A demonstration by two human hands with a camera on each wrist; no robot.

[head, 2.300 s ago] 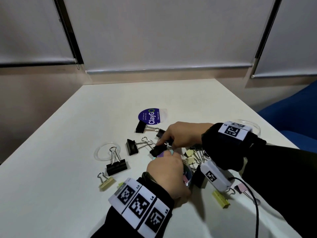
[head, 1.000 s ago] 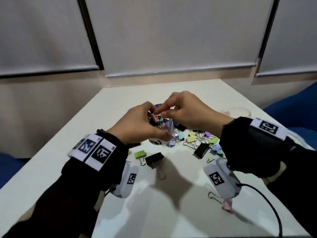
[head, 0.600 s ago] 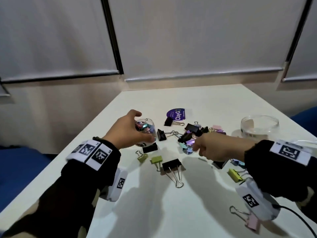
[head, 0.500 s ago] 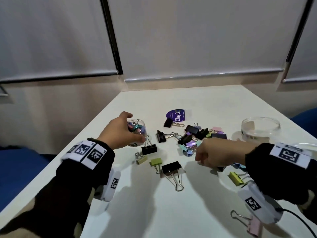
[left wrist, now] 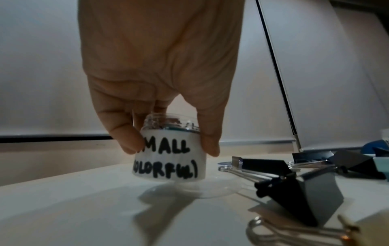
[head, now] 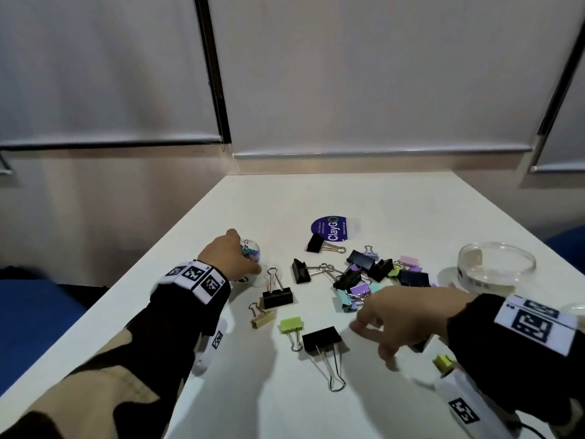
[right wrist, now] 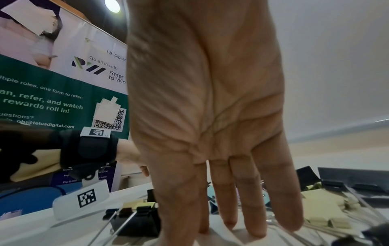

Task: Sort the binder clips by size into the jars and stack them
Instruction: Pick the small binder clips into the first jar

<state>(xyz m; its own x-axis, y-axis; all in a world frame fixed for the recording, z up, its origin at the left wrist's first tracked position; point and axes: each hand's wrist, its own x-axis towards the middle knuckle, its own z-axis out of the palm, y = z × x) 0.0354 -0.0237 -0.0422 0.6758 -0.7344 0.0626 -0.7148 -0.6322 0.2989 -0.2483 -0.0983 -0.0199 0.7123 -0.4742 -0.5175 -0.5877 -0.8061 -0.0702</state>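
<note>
Left hand [head: 232,259], at 9 o'clock of the clip pile [head: 372,277], gripping small jar [left wrist: 169,155] tilted over a clear lid [head: 269,274]. Right hand [head: 399,318], at 5 o'clock, spread and holding nothing. Risk: tilted, lidless jar spilling sorted clips.

Jar [left wrist: 168,159] – clear glossy plastic, matt paper label; table [head: 316,407] – smooth.
</note>
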